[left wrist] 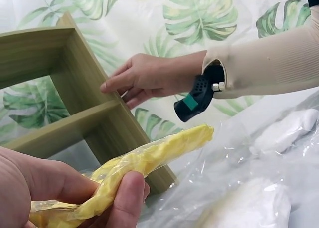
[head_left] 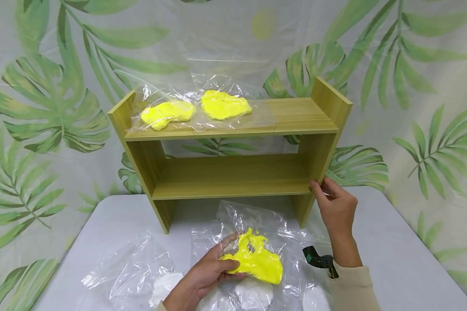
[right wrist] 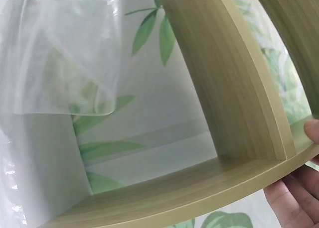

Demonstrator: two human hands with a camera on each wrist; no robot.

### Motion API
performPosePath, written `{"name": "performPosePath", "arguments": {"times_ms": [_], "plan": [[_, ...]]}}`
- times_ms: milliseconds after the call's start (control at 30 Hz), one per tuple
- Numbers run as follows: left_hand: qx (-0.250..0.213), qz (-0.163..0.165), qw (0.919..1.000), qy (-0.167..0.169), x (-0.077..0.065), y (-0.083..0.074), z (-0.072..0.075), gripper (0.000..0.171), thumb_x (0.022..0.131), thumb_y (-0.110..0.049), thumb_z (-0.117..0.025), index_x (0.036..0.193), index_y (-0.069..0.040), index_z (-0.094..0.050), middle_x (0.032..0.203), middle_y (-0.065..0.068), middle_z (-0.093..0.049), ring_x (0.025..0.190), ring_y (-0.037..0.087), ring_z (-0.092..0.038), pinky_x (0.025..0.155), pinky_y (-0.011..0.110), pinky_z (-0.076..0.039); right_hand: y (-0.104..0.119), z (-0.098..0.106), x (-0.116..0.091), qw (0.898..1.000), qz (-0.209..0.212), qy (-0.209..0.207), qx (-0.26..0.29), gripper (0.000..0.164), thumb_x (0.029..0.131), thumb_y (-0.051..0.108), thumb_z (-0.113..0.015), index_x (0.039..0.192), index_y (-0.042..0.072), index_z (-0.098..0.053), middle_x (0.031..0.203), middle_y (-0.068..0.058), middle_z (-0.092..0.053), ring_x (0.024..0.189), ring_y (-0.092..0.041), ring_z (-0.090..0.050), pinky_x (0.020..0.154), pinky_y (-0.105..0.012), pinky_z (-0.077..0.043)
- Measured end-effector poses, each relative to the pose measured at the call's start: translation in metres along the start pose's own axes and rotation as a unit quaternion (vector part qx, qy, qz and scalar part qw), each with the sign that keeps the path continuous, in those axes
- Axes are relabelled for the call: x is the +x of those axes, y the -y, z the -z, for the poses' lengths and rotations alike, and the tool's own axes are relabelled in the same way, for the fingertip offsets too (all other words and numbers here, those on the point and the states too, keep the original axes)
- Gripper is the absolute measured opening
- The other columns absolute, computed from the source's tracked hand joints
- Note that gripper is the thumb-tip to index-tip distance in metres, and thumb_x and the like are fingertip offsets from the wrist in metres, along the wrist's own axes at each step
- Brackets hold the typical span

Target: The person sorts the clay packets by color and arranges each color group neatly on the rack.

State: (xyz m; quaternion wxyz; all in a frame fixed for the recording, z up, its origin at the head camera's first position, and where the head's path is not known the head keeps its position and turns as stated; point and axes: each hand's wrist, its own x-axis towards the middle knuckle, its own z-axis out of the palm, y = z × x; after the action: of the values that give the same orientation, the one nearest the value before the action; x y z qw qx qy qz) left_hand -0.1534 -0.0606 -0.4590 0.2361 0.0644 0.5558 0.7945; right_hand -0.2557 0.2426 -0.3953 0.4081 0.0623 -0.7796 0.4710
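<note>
My left hand (head_left: 204, 276) pinches a bright yellow lump (head_left: 258, 264) through its clear plastic bag (head_left: 253, 216); my right hand (head_left: 337, 211) grips a brown wooden shelf (head_left: 233, 175), seemingly to steady it

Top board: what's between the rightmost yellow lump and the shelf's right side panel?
In the head view, clear plastic reaches out from the yellow lump, then bare wooden board runs to the side panel.

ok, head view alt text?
Person's left grip holds a bagged yellow putty-like lump before a two-tier wooden shelf; right grip pinches its right side panel. Two more yellow lumps lie on its top tier, bagged white lumps on the table.
</note>
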Motion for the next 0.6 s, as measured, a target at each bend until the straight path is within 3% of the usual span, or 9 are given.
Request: {"name": "performPosePath", "arguments": {"times_ms": [233, 367, 433, 600], "plan": [[0.0, -0.001, 1.0, 0.005, -0.004, -0.009, -0.005, 0.074, 0.087, 0.007, -0.059, 0.15, -0.021, -0.034, 0.15, 0.032, -0.013, 0.097, 0.021, -0.057, 0.084, 0.046, -0.053, -0.001, -0.001, 0.0, 1.0, 0.004, 0.0, -0.003, 0.031, 0.085, 0.02, -0.075, 0.114, 0.008, -0.072, 0.1, -0.009, -0.072, 0.08, 0.016, -0.06, 0.065, -0.007, -0.047], [0.006, -0.009, 0.9999, 0.008, -0.008, -0.013, -0.008, 0.074, 0.087, 0.007, -0.059, 0.15, -0.022, -0.034, 0.151, 0.033, -0.011, 0.116, 0.031, -0.053, 0.084, 0.046, -0.053, -0.001, -0.002, 0.0, 1.0, 0.004, 0.003, -0.011, 0.032, 0.086, 0.02, -0.074, 0.116, 0.009, -0.071, 0.103, -0.009, -0.072, 0.082, 0.018, -0.059, 0.065, -0.006, -0.047], [0.006, -0.013, 0.9998, 0.01, -0.01, -0.015, -0.009, 0.074, 0.088, 0.006, -0.059, 0.151, -0.023, -0.034, 0.151, 0.033, -0.011, 0.117, 0.033, -0.053, 0.085, 0.047, -0.053, -0.001, -0.002, 0.0, 1.0, 0.006, 0.002, -0.016, 0.032, 0.086, 0.019, -0.074, 0.116, 0.008, -0.071, 0.104, -0.009, -0.072, 0.083, 0.019, -0.058, 0.065, -0.006, -0.046], [-0.004, -0.024, 0.9995, 0.022, -0.014, -0.021, -0.014, 0.074, 0.088, 0.004, -0.06, 0.152, -0.02, -0.031, 0.149, 0.032, -0.018, 0.108, 0.03, -0.059, 0.088, 0.05, -0.051, -0.001, -0.001, -0.001, 1.0, 0.014, -0.002, -0.02, 0.03, 0.087, 0.017, -0.073, 0.115, 0.006, -0.071, 0.102, -0.011, -0.072, 0.082, 0.02, -0.057, 0.064, -0.005, -0.046]]}}
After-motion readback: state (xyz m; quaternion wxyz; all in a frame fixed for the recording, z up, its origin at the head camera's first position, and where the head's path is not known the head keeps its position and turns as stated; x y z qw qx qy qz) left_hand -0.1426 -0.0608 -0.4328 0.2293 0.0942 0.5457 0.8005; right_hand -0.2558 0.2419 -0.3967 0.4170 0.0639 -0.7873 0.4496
